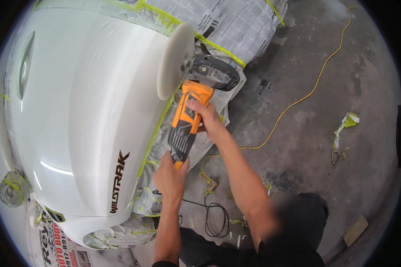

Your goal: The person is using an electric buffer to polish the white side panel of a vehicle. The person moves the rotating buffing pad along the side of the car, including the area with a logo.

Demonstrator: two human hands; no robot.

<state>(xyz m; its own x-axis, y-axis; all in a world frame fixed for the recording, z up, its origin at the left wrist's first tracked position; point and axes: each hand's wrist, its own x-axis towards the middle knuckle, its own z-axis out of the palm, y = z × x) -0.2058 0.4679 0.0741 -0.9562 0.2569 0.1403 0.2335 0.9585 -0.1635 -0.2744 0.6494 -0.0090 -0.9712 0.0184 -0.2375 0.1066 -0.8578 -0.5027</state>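
Note:
Both my hands are closed round an orange and black electric polisher (182, 133). My right hand (211, 122) grips its orange body near the head, thumb on top. At the rear end, my left hand (170, 175) wraps the dark handle. A black loop guard handle (229, 73) sticks out to the right of the head. The round off-white polishing pad (176, 62) stands nearly on edge by the right side of a glossy white car body panel (89, 124). I cannot tell whether the pad touches the panel. Dark lettering (119, 182) marks the panel's lower right.
Printed masking paper (236, 26) and plastic sheeting, edged with yellow-green tape (155, 140), cover the areas beside the panel. A yellow cord (294, 104) crosses the concrete floor (307, 147). A dark cable (216, 218) coils below my hands. Crumpled tape scraps (343, 133) lie at right.

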